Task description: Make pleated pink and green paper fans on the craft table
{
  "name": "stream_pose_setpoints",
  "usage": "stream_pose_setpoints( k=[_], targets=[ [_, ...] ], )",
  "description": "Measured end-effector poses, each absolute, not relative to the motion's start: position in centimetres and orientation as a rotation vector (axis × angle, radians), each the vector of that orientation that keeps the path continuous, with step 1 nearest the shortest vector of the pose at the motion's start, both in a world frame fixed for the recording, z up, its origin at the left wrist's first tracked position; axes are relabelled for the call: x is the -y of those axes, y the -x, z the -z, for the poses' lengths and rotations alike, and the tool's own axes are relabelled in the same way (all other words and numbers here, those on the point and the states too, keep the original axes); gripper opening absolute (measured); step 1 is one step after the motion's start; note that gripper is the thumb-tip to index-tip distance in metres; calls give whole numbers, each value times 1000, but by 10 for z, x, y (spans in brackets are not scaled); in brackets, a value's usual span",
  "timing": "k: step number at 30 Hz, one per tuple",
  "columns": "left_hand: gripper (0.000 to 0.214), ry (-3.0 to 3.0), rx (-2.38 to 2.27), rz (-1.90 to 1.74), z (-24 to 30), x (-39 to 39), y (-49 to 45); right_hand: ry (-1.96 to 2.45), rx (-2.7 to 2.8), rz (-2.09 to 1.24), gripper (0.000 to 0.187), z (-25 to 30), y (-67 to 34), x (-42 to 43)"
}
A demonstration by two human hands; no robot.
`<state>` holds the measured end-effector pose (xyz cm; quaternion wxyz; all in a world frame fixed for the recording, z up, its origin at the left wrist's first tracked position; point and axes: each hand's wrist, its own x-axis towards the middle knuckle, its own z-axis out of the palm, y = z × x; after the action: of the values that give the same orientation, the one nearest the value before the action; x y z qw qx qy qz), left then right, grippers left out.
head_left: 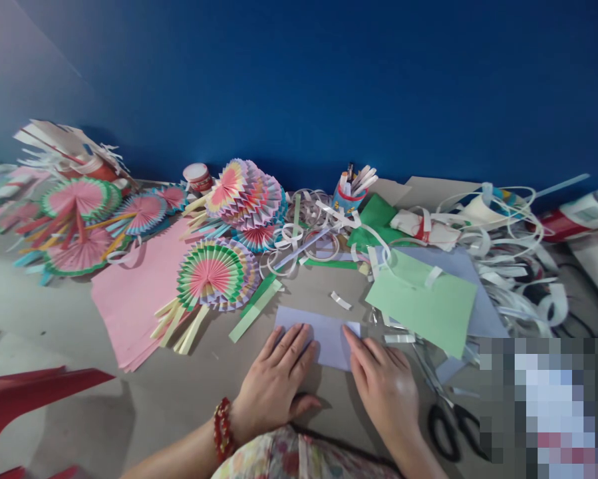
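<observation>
A lavender sheet of paper lies on the grey table in front of me, its long edge running left to right. My left hand rests flat on its left part, fingers spread and thumb out to the side. On the right end of the sheet, my right hand presses with the index finger stretched along the short edge; its other fingers are partly bent and its thumb is hidden. Black-handled scissors lie just right of my right hand. A light green sheet lies beyond it, over another lavender sheet.
Pleated paper fans stand and lie at left centre, near pink sheets. Curled white strips pile up at right. A cup of pens stands by the blue wall. A red chair is at lower left.
</observation>
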<state>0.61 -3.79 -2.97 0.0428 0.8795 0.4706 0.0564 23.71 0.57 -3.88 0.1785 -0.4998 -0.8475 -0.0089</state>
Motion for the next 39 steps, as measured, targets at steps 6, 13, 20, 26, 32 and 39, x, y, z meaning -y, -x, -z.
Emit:
stream_pose_setpoints(
  k=[6, 13, 20, 26, 32, 39],
  targets=[
    [80, -2677, -1439, -187, 30, 37, -6, 1413, 2392, 20, 35, 38, -237, -6],
    [81, -2681, -1447, -180, 30, 37, -6, 1420, 2400, 22, 35, 39, -237, -5],
    [81, -2709, -1452, -156, 29, 38, -6, 1409, 2398, 36, 36, 39, -237, -5],
    [81, -2724, -1459, -142, 29, 38, -7, 1410, 2387, 27, 35, 38, -237, -6],
    [82, -2738, -1465, -147, 30, 38, -7, 1415, 2365, 25, 35, 39, -236, -4],
    [82, -2758, -1469, -180, 29, 37, -7, 1453, 2326, -40, 33, 41, -235, -2]
  ],
)
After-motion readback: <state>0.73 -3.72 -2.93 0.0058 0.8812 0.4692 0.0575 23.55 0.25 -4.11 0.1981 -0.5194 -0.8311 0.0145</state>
